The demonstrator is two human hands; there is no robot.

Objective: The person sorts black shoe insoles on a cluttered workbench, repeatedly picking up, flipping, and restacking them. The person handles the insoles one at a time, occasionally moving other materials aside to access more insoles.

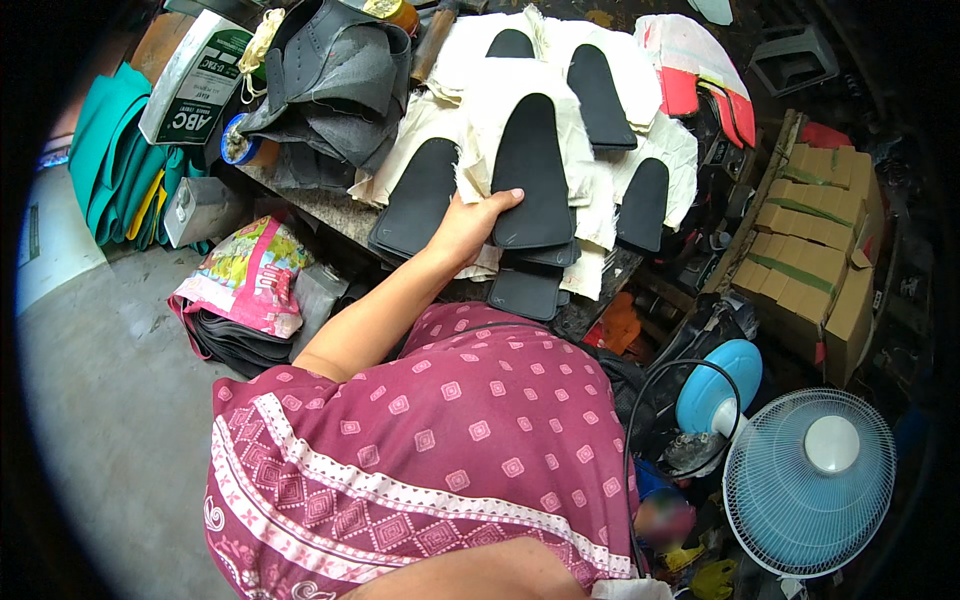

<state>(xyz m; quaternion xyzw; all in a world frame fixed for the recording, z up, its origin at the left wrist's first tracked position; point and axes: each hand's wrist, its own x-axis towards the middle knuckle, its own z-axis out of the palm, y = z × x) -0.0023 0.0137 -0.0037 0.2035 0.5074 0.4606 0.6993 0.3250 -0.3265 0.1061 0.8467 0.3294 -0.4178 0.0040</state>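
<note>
My left hand point(470, 225) is closed on the edge of a black tongue-shaped piece point(532, 180) backed with frayed white cloth point(475, 125). The thumb lies on top of the piece; the other fingers are hidden beneath. More black pieces are stacked under its lower edge, one of them a lower black piece point(524, 292). Similar pieces on white cloth lie around it: a left black piece point(415, 195), an upper right black piece point(598, 95) and a right black piece point(643, 205). My right forearm point(480, 575) crosses the lower edge, its hand out of view.
Dark grey sheet material point(335, 80) is heaped at the table's left, beside a metal can point(195, 80) and a blue-rimmed jar point(236, 142). A hammer point(433, 45) lies at the back. Cardboard boxes point(810, 230) and a blue fan point(800, 500) stand at right.
</note>
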